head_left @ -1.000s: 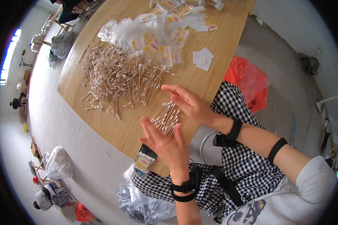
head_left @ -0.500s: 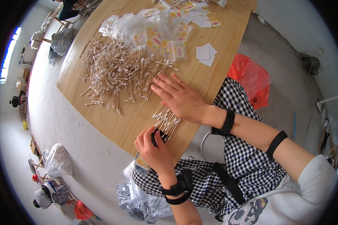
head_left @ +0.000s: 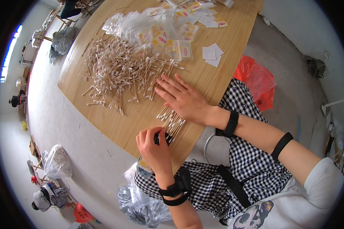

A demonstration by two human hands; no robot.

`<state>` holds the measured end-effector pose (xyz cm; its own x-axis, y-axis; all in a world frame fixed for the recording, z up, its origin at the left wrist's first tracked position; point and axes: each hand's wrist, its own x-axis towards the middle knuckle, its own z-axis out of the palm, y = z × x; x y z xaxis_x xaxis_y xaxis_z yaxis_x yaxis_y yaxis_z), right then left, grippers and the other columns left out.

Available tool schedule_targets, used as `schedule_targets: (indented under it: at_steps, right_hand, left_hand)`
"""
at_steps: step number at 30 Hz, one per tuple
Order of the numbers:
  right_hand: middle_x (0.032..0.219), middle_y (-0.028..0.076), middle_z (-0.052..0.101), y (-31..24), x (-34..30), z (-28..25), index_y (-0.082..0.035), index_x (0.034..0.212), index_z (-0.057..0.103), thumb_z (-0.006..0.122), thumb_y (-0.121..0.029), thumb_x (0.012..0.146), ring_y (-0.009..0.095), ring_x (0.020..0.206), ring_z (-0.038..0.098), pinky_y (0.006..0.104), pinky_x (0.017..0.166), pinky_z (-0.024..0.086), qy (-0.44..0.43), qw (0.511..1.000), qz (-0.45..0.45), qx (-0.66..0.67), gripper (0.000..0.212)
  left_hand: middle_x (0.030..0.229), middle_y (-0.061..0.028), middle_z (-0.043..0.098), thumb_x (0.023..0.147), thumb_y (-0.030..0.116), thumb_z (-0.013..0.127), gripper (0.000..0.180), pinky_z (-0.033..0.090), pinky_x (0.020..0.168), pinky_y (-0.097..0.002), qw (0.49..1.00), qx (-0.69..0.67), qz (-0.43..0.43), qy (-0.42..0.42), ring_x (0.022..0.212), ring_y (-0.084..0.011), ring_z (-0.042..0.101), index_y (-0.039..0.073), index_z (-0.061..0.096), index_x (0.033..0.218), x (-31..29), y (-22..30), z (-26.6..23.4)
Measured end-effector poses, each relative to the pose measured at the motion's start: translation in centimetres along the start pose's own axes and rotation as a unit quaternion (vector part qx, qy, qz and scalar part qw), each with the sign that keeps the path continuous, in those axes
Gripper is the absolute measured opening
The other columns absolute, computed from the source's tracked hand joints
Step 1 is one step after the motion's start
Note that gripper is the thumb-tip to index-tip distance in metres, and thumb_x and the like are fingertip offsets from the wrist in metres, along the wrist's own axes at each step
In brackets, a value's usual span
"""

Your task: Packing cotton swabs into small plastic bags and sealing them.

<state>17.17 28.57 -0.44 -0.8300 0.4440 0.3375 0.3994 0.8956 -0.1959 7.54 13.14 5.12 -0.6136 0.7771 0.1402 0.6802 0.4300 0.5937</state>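
Observation:
My right hand (head_left: 186, 102) lies flat over a small spread of cotton swabs (head_left: 171, 119), its fingers stretched out toward the big heap of swabs (head_left: 111, 63). The spread swabs come out from under its palm, white tips toward my left hand. Closer to the table corner, my left hand (head_left: 154, 149) is bent in a pinch at the near ends of these swabs. What its fingertips hold, if anything, is too small to make out. Something black (head_left: 157, 138) shows between its thumb and fingers. Below the left hand, a pack of swabs (head_left: 144, 164) sticks out at the table edge, partly hidden.
On the wooden table (head_left: 114, 128), clear plastic bags (head_left: 137, 24) and small yellow-labelled packets (head_left: 184, 49) lie beyond the heap. White cards (head_left: 213, 53) rest to the right. A red plastic bag (head_left: 252, 82) hangs past the right edge. People sit working at the far left.
My left hand's fingers have drawn together into a tighter pinch, its wrist shifting slightly left. The right hand stays nearly in place over the swabs.

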Motion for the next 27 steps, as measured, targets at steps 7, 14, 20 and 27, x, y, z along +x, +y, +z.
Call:
schedule_targets:
  at_steps: [7, 14, 20, 27]
  right_hand:
    - [0.152, 0.013, 0.041, 0.0, 0.1, -0.8, -0.005, 0.145, 0.044, 0.051, -0.026, 0.100, 0.029, 0.148, 0.027, 0.0470, 0.123, 0.015, 0.025, 0.991, 0.014, 0.132, 0.050]
    - [0.150, 0.014, 0.043, 0.8, -0.6, -3.0, -0.004, 0.145, 0.042, 0.051, -0.015, 0.102, 0.028, 0.143, 0.036, 0.0389, 0.114, 0.036, 0.108, 0.840, 0.146, 0.511, 0.046]
    - [0.143, 0.008, 0.050, 0.4, -1.3, -3.5, -0.006, 0.146, 0.041, 0.044, -0.038, 0.106, 0.017, 0.126, 0.048, 0.0324, 0.106, 0.040, 0.033, 0.751, 0.243, 0.614, 0.051]
    - [0.151, 0.010, 0.043, -0.6, -1.5, -3.7, -0.002, 0.146, 0.039, 0.035, -0.042, 0.107, 0.019, 0.142, 0.035, 0.0375, 0.120, 0.024, 0.038, 0.715, 0.225, 0.660, 0.057]
  left_hand:
    - [0.085, -0.0073, 0.062, 0.079, 0.008, 0.074, 0.009, 0.046, 0.078, -0.0394, 0.999, 0.001, 0.033, 0.016, 0.085, -0.0291, 0.057, 0.006, 0.067, 0.084, 0.5, 0.2, 1.1]
    - [0.104, -0.0112, 0.063, 0.089, 0.007, 0.069, 0.020, 0.047, 0.086, -0.0376, 0.993, -0.033, 0.015, 0.111, 0.098, -0.0262, 0.059, 0.004, 0.067, 0.108, 0.0, 1.8, 2.3]
    - [0.144, -0.0157, 0.050, 0.108, 0.037, 0.039, 0.053, 0.031, 0.114, -0.0375, 0.891, -0.365, -0.182, 0.202, 0.135, -0.0250, 0.045, -0.001, 0.040, 0.145, -3.2, 2.2, 3.5]
    - [0.153, -0.0176, 0.037, 0.107, 0.047, 0.031, 0.065, 0.018, 0.120, -0.0402, 0.816, -0.502, -0.175, 0.229, 0.146, -0.0258, 0.029, -0.001, 0.027, 0.151, -3.1, 3.9, 4.9]
